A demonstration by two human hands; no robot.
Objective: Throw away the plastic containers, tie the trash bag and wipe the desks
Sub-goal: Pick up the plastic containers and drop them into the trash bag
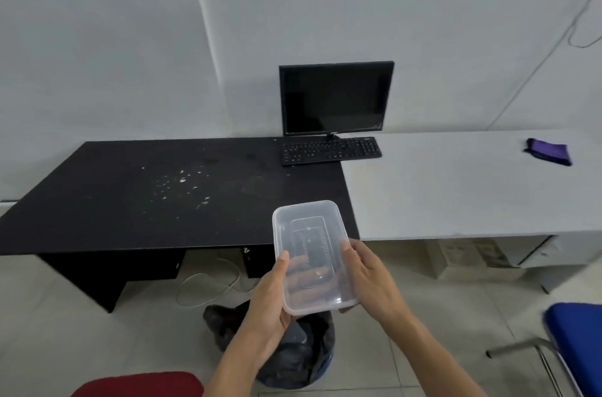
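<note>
Fingers point(351, 252) of left hand point(270, 295) and right hand point(368, 279) grip container's point(308, 230) long edges, above trash bag point(293, 357), before desk point(130, 201) edge.

No legible text; container point(309, 253) embossing, monitor point(335, 97) logo unreadable.

A black counter point(97, 201) was abutted on its right by a white counter point(456, 194). White crumbs point(182, 188) were scattered on the black surface. A keyboard point(330, 150) was laid across the joint, with a monitor point(335, 97) just behind it. A purple cloth point(549, 151) was laid on the white counter.
</note>
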